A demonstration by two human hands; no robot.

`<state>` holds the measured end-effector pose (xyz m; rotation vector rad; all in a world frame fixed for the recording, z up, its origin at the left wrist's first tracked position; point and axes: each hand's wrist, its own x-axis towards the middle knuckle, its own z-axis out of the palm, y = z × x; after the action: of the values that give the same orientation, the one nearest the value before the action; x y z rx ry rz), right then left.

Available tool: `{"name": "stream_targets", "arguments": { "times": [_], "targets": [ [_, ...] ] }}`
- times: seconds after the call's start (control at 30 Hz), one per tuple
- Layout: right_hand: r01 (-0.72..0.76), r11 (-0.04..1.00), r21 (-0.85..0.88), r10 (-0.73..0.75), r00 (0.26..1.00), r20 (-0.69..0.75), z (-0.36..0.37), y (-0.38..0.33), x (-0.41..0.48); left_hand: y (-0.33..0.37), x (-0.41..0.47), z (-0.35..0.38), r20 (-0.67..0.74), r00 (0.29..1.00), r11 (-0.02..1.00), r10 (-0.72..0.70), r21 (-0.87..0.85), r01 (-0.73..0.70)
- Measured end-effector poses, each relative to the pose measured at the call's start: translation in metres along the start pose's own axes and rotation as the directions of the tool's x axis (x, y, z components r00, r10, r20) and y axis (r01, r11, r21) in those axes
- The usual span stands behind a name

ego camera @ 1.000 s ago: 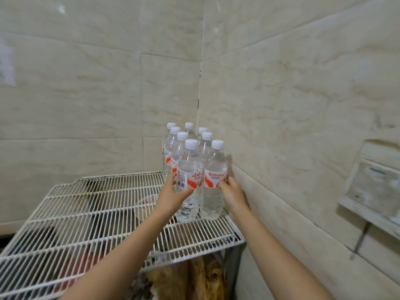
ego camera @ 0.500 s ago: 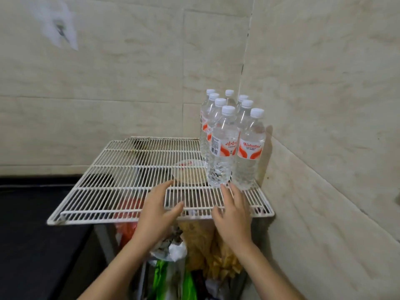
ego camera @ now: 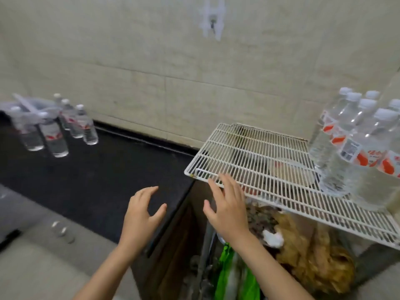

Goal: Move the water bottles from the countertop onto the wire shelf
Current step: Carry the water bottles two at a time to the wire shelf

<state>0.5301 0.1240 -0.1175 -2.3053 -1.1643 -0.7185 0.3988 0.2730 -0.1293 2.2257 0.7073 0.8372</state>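
Both hands are empty, with fingers spread and loosely bent, gripping nothing. The left hand (ego camera: 140,211) hovers over the dark counter (ego camera: 108,174). The right hand (ego camera: 229,208) is just beside it, its fingertips at the near left corner of the shelf (ego camera: 249,148); I cannot tell whether they touch the wire. Well away to the left of the left hand and beyond it, the counter bottles (ego camera: 83,126) stand upright near the wall (ego camera: 173,61), some under clear wrap (ego camera: 30,107). To the right of the right hand and beyond it, the shelf bottles (ego camera: 350,148) stand packed together at the shelf's right end. Below the right hand, under the shelf, lie a green bag (ego camera: 227,273) and a brownish bag (ego camera: 313,263), both blurred.
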Motion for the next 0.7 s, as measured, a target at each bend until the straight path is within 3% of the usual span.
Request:
{"name": "stream_targets", "arguments": {
  "times": [0.3,0.5,0.7],
  "targets": [
    [0.19,0.976,0.102,-0.205,0.965,0.164,0.096,-0.198,0.03,-0.158,-0.014,-0.179,-0.232,0.936,0.952,-0.264,0.09,0.291],
    [0.291,0.945,0.15,-0.316,0.93,0.189,0.153,-0.303,0.03,-0.244,-0.04,-0.277,-0.363,0.836,0.888,-0.412,0.043,0.457],
    [0.352,0.911,0.213,-0.401,0.878,0.261,0.203,-0.364,0.043,-0.297,-0.073,-0.316,-0.425,0.721,0.803,-0.548,-0.028,0.595]
  ]
}}
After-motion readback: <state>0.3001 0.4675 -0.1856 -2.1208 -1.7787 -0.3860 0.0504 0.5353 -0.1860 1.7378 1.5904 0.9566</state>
